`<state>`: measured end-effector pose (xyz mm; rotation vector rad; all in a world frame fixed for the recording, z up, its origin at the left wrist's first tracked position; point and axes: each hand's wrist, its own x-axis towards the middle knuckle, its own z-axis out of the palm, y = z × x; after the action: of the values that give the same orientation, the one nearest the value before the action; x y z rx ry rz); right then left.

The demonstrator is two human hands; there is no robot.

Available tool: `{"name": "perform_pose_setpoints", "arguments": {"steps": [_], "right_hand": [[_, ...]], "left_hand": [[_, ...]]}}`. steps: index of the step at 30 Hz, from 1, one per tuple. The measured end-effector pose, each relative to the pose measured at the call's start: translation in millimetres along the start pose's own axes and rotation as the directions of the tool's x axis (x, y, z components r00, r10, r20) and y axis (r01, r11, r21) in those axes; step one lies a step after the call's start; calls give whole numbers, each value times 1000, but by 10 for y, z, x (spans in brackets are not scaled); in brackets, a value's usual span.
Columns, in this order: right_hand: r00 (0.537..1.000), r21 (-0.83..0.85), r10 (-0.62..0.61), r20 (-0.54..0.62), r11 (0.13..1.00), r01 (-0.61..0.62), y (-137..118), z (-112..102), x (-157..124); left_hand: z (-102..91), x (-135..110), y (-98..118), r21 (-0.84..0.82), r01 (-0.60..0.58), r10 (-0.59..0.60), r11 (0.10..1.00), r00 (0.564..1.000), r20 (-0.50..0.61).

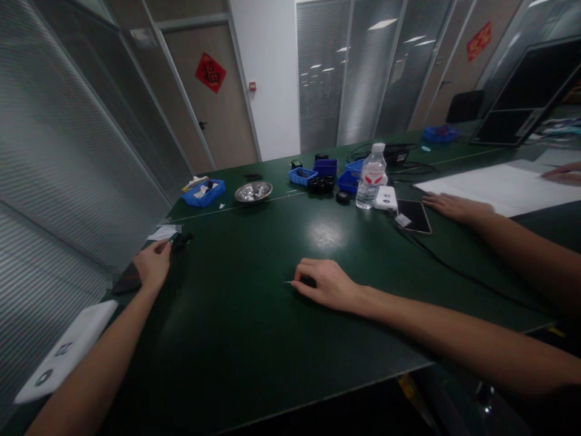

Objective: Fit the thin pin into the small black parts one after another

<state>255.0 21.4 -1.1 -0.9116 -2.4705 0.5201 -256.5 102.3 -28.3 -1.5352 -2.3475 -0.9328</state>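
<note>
My right hand [324,283] rests on the dark green table, its fingers curled closed. A thin, pale, pointed tip [287,282] sticks out to the left past the thumb and forefinger, and something black [309,281] shows inside the curl; the kind of tool cannot be made out. At the table's left edge, my left hand [154,263] has its thumb and fingers pinched together. Right by those fingertips lies a small dark object [182,240] with green specks. Whether the pinch holds it is unclear. A white paper [163,233] lies just behind this hand.
Beyond my hands stand a metal bowl [253,192] with bits in it, a blue tray [204,192], more blue bins [325,167] and a water bottle [371,177]. A phone [414,216] and cable lie right. Another person's hand [458,207] rests beside white sheets [508,184].
</note>
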Motion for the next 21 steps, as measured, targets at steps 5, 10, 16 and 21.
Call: {"name": "perform_pose_setpoints", "arguments": {"steps": [5,10,16,21], "right_hand": [[1000,-11,1,-3,1000,-1,19,24,4],[1000,-24,3,-6,1000,-3,17,31,6],[1000,-10,0,-8,1000,0,4,11,1],[1000,1,-1,-5,1000,1,11,9,0]], "left_hand": [[-4,17,-36,-30,37,-36,999,999,26],[-2,-3,18,-25,31,-28,999,996,86],[-57,-16,67,1,50,-50,999,992,119],[-68,-27,81,4,61,-61,998,991,120]]}}
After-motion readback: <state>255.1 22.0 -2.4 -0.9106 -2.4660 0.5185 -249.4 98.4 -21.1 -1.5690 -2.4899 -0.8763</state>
